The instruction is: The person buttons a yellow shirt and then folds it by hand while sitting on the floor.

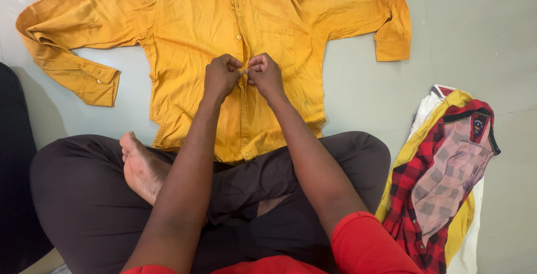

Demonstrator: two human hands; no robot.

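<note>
A pale tiled floor (475, 33) carries everything here. Nearest, the person sits cross-legged in dark trousers (84, 195), one bare foot (140, 167) turned up. To the right lies a pile of clothes (442, 179), a red checked shirt on top. Farther out, the left hand (222, 76) and right hand (265, 75) meet at the button placket of a yellow shirt (184, 33), fingers pinched together on the fabric at mid-chest. The shirt lies flat, front up, sleeves spread wide, its hem touching the knees
</note>
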